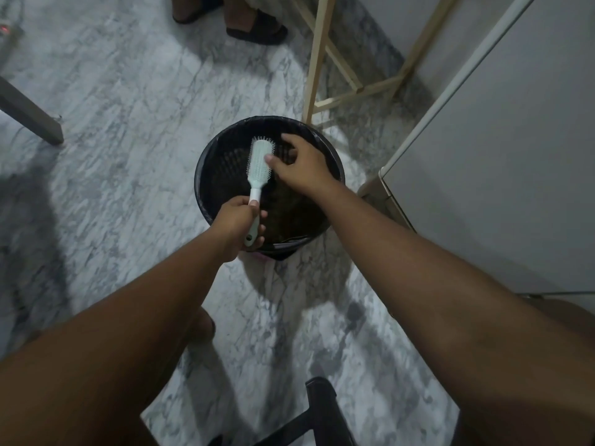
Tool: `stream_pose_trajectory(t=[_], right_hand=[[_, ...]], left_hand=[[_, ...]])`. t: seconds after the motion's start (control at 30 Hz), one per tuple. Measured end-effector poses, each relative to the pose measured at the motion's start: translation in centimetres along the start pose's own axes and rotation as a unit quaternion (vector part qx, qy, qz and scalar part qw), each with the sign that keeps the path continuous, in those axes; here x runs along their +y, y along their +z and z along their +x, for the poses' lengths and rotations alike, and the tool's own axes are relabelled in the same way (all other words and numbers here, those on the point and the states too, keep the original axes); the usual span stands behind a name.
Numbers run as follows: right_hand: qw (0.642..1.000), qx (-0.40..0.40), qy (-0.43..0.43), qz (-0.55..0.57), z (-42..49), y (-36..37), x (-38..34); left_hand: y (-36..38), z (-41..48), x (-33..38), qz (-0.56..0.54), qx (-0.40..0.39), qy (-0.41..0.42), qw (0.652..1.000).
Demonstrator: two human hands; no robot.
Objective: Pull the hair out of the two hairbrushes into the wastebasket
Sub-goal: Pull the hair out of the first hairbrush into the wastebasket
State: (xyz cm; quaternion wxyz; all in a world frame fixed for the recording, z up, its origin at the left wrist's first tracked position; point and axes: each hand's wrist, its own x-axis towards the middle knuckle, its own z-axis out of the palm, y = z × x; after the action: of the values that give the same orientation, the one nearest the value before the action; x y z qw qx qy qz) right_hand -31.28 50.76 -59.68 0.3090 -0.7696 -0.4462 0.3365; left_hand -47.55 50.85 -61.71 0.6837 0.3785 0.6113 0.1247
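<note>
**Brush 1 held over bin, right hand at bristles**

Obs: left hand point(240, 225) is clenched round the handle of a pale mint hairbrush point(259, 162), bristle face up, head pointing away from the person. The brush head sits directly above the open mouth of the wastebasket point(206, 175), a round bin lined with a black bag. Reason, as I judge it: anything pulled loose drops straight in, no carrying needed.

Right hand point(301, 165) reaches in from the right, thumb touching the side of the bristle pad, fingers curled just beyond the head. Whether it is pinching hair or only resting there I cannot tell; the light is dim and the fingertips sit against the dark liner.

Holding by the handle's lower part leaves the whole bristle pad free for the picking hand.

Only 1 of the 2 brushes is in view. No obvious hair clump shows on the bristles at this resolution.

Surroundings: marble floor point(128, 107), wooden stand legs point(317, 53) behind the bin, white cabinet point(499, 156) at right.

Judgement: mid-cleaning of brush 1.
</note>
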Motion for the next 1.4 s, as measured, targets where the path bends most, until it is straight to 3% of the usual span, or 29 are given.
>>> stream_pose_trajectory(t=[0.2,0.43,0.53,0.6,0.7,0.77,0.83,0.9,1.1,1.27,1.33,1.4], right_hand=[[1.0,0.021,0.014,0.015,0.4,2.0,0.2],[0.996,0.065,-0.008,-0.058,1.3,0.9,0.2],[0.995,0.098,-0.009,0.01,1.4,-0.4,-0.3],[0.983,0.162,-0.012,0.089,1.8,-1.5,-0.6],[0.966,0.231,-0.012,0.117,2.7,-2.6,0.0],[0.986,0.132,0.029,0.094,2.4,-2.4,0.5],[0.998,0.01,0.004,-0.063,1.8,-1.4,1.2],[0.993,-0.019,-0.035,-0.111,1.4,-0.4,1.6],[0.99,0.094,-0.084,-0.061,2.2,-0.7,2.6],[0.985,0.169,0.017,0.029,3.8,-2.4,3.8],[0.984,0.166,0.028,0.054,4.0,-2.5,3.5],[0.99,0.109,0.026,0.088,3.0,-2.0,1.9]], left_hand=[[0.7,-0.6,-0.1,-0.001,-0.049,0.01,0.999],[0.3,-0.6,-0.4,-0.004,-0.07,0.018,0.997],[-0.3,-0.4,-0.7,-0.044,-0.075,0.003,0.996],[-1.0,-0.2,-0.9,-0.064,-0.066,-0.003,0.996],[-1.9,0.0,-1.2,-0.069,-0.063,0.002,0.996],[-2.0,-0.2,-1.1,-0.066,-0.075,0.01,0.995],[-1.8,-0.5,-0.9,-0.068,-0.097,0.014,0.993],[-1.4,-0.7,-0.9,-0.071,-0.123,0.012,0.99],[-1.4,-1.0,-1.1,-0.054,-0.161,0.005,0.985],[-1.8,-0.8,-1.6,-0.05,-0.175,-0.004,0.983],[-1.8,-0.7,-1.8,-0.049,-0.161,-0.002,0.986],[-1.5,-0.8,-1.8,-0.047,-0.147,0.003,0.988]])
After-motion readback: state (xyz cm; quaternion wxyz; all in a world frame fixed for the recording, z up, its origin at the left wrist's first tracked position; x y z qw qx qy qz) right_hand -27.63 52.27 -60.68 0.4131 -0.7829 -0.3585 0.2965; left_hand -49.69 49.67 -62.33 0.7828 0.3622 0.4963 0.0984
